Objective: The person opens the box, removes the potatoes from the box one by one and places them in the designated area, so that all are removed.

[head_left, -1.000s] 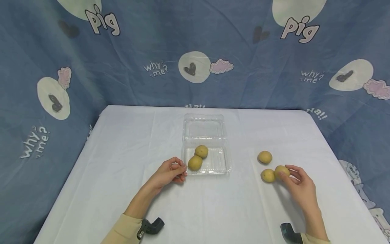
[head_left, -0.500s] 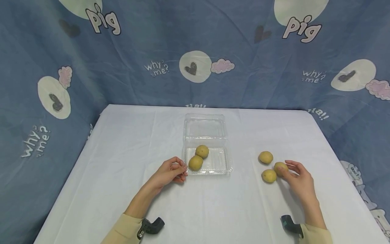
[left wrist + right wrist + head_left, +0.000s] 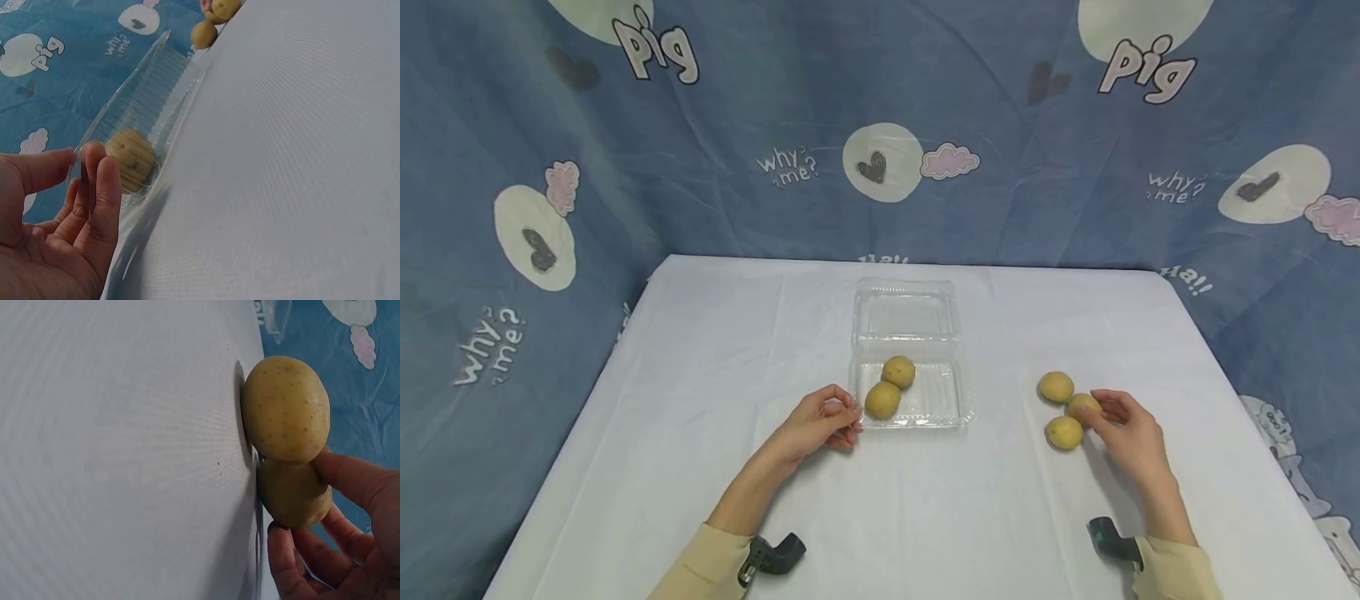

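Observation:
A clear plastic clamshell container (image 3: 936, 392) lies with its lid folded back, and two potatoes (image 3: 882, 401) sit in its left half. My left hand (image 3: 816, 425) pinches the near left corner of its rim; in the left wrist view the thumb (image 3: 47, 170) and fingers lie on either side of the edge. On the right, my right hand (image 3: 1129, 433) grips a potato (image 3: 1082, 408) between thumb and fingers. This potato is close between two others, a far potato (image 3: 1056, 387) and a near potato (image 3: 1063, 432). In the right wrist view the near potato (image 3: 286, 409) partly covers the gripped one.
A white cloth (image 3: 940, 508) covers the table. Behind it and at the sides hangs a blue printed curtain (image 3: 737, 108). Dark wrist cameras (image 3: 775, 554) are strapped at both sleeves.
My right hand has moved left and slightly away from me with its potato, bringing it from beside the near potato to between the two others. My left hand stays at the container's corner.

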The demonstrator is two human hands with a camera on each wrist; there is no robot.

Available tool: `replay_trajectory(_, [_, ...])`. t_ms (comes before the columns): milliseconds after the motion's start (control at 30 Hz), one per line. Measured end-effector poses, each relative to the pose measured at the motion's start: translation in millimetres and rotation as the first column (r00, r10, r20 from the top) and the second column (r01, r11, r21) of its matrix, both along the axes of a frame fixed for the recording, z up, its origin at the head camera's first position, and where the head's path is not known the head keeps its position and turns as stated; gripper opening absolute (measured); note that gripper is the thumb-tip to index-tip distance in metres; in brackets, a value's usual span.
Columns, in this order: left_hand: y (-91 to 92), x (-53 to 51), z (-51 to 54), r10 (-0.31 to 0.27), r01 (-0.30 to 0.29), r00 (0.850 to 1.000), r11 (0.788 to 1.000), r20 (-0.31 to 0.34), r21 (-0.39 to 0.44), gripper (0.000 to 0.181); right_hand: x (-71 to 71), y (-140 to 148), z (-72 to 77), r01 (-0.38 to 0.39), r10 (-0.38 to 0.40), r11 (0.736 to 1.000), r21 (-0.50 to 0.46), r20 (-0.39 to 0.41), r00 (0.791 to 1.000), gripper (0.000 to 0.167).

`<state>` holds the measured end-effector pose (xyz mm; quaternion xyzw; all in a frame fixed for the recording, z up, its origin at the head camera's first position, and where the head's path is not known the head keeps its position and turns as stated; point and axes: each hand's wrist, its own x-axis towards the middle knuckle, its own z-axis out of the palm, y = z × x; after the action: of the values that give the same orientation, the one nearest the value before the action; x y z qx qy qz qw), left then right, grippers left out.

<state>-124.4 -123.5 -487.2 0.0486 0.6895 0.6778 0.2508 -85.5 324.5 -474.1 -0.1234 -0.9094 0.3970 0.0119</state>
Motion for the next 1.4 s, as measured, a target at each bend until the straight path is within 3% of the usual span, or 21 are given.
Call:
replay_trajectory(500, [-0.8,-2.8,0.9,0.011,-0.011,1.0,1.0,0.008,0.01,0.023,-4.7,-1,6.8,-0.01,0.01,1.0,0.011,0.018,1.0,0.057])
replay_trajectory(733, [-0.5,-4.3,1.1,0.009,-0.009,1.0,1.0,0.005,0.012,0.022,-5.5,-1,5.3,-0.009,0.008,1.0,0.007,0.076,0.997,0.064])
replay_trajectory(1133, [-1.4,-1.7,0.2,0.005,-0.005,1.0,1.0,0.002,0.013,0.023,0.3,-2,7.6,-0.006,0.006,1.0,0.006,0.123,0.992,0.071])
replay_trajectory(1400, [-0.1,0.2,0.0,0.004,-0.005,1.0,1.0,0.01,0.017,0.022,5.1,0,6.1,-0.01,0.008,1.0,0.023,0.107,0.994,0.07])
